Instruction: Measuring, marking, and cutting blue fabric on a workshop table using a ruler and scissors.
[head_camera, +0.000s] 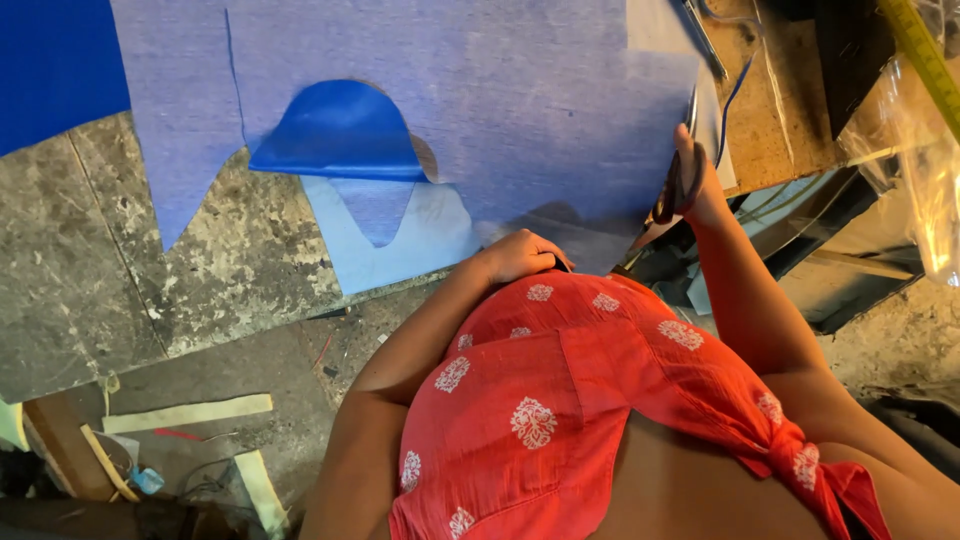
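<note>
Nearest the camera, a red top with white printed motifs (560, 400) fills the lower middle and hides the near edge of the work surface and the person's lap. Just beyond it, the left hand (520, 255) lies curled, knuckles up, on the near edge of a large sheet of blue fabric (500, 100); its fingertips tuck under out of sight, so whether it pinches or only presses the cloth cannot be told. To the right and a little farther, the right hand (690, 185) is closed through the dark loops of a pair of scissors (672, 185) at the fabric's right edge. The scissors' long axis runs near to far, blades pointing away from the person; the blades are mostly hidden behind the cloth edge and hard to make out. The fabric spreads far and left across a worn grey table (100, 260), cut off by the top of the frame, with a darker blue folded flap (335, 135) at its curved cutout.
</note>
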